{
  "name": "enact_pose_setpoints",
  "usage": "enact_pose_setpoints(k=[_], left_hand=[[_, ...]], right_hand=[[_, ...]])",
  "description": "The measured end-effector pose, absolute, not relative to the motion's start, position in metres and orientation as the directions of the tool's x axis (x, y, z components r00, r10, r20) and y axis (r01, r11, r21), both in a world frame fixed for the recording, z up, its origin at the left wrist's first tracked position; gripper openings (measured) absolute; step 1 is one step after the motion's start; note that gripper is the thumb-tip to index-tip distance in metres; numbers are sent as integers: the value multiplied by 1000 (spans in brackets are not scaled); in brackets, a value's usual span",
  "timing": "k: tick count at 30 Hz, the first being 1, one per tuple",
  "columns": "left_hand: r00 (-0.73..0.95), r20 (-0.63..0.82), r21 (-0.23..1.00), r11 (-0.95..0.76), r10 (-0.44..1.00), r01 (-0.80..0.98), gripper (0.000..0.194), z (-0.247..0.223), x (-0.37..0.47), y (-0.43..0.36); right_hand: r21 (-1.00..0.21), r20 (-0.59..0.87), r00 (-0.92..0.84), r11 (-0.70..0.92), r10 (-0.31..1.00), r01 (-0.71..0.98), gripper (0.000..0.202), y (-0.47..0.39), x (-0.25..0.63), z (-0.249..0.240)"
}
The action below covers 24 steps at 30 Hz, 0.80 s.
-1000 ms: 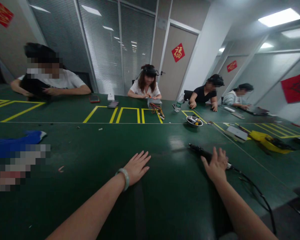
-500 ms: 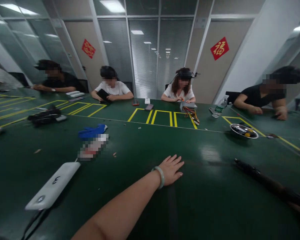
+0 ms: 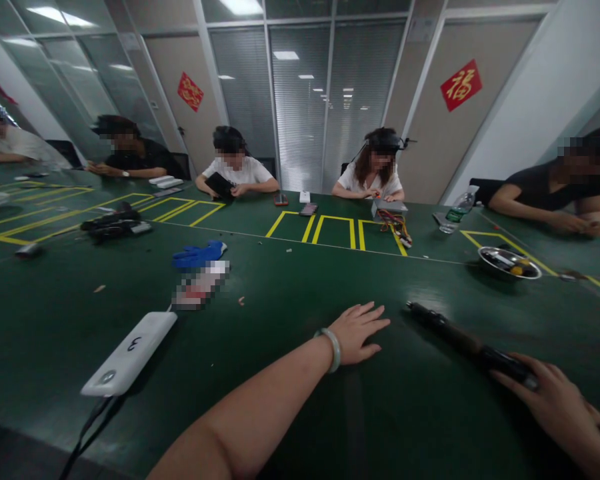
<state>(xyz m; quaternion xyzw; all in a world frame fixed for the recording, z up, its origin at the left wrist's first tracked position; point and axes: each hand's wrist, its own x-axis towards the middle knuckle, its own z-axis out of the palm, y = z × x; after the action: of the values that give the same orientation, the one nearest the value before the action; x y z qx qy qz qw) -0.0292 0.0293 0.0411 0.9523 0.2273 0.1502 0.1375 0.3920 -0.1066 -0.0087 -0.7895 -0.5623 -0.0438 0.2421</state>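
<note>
My left hand [image 3: 360,335] lies palm down on the green table [image 3: 290,293], fingers spread, holding nothing; a pale green bangle [image 3: 334,348] circles its wrist. At the right, my right hand [image 3: 555,400] is closed round the near end of a long black rod-like tool [image 3: 460,341]. The tool's narrow tip points toward the back left, a short way right of my left fingertips. What the tool is exactly I cannot tell.
A white numbered power bank [image 3: 133,353] with a black cable lies left. Beyond are a blue glove [image 3: 200,255], a metal bowl [image 3: 509,263] with small items, a bottle [image 3: 457,212] and a wired box [image 3: 389,208]. Several people sit across the table.
The black tool has moved left and nearer my left hand, and my right hand has come further into view holding it. The whole view has shifted slightly.
</note>
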Motion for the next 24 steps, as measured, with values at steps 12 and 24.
enact_pose_setpoints(k=[12,24], left_hand=[[790,258,225,-830,555,510,70,49,-30,27],[803,314,183,-862,506,472,47,45,-29,29]], right_hand=[[-341,148,66,-12,987,940,44,-26,153,3],[-96,321,40,-10,946,995,60,-96,217,13]])
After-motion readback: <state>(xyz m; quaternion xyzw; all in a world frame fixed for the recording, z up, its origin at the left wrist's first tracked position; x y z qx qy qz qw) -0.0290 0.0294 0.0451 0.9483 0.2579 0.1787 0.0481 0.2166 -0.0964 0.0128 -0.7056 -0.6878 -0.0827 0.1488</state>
